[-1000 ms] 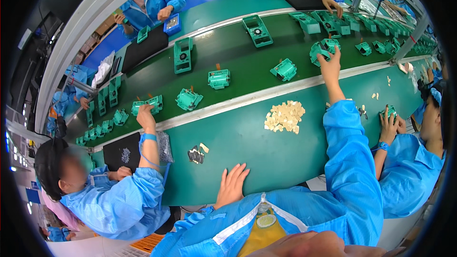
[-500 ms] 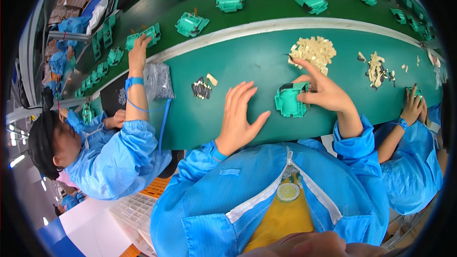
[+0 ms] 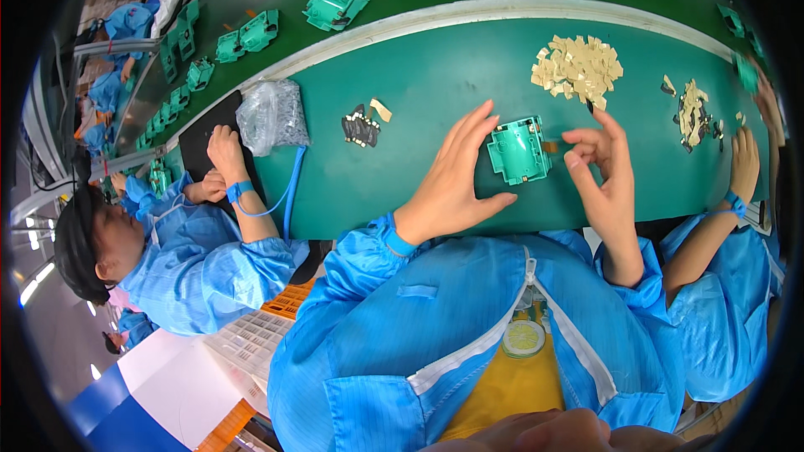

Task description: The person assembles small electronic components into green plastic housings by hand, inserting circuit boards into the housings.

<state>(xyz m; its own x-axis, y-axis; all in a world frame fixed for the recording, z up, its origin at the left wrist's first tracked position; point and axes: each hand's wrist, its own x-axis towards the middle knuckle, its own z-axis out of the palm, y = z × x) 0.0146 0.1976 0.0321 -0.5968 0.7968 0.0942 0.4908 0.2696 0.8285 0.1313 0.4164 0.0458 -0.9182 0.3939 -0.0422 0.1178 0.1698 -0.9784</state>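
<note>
A green plastic housing [image 3: 519,151] lies on the green tabletop in front of me, its hollow side up, with a short brown strip [image 3: 549,147] sticking out at its right. My left hand [image 3: 452,174] is open beside its left edge, fingers and thumb spread around the corner; whether the fingertips touch it I cannot tell. Right of the housing, my right hand [image 3: 605,174] has its fingers apart, thumb and middle finger close to the strip. A small dark bit [image 3: 590,105] shows at its index fingertip, below a pile of cream-coloured pieces [image 3: 578,69].
Small black parts [image 3: 360,129] lie left, near a clear bag of small parts [image 3: 273,115]. Another mixed pile [image 3: 693,115] sits right. Beyond a pale rail [image 3: 469,10], green housings [image 3: 333,8] rest on a dark green belt. Co-workers [image 3: 201,276] sit at both sides.
My right hand has let go of the housing and drawn off to its right. The left hand has come over beside it. The housing is turned, its brown strip now showing.
</note>
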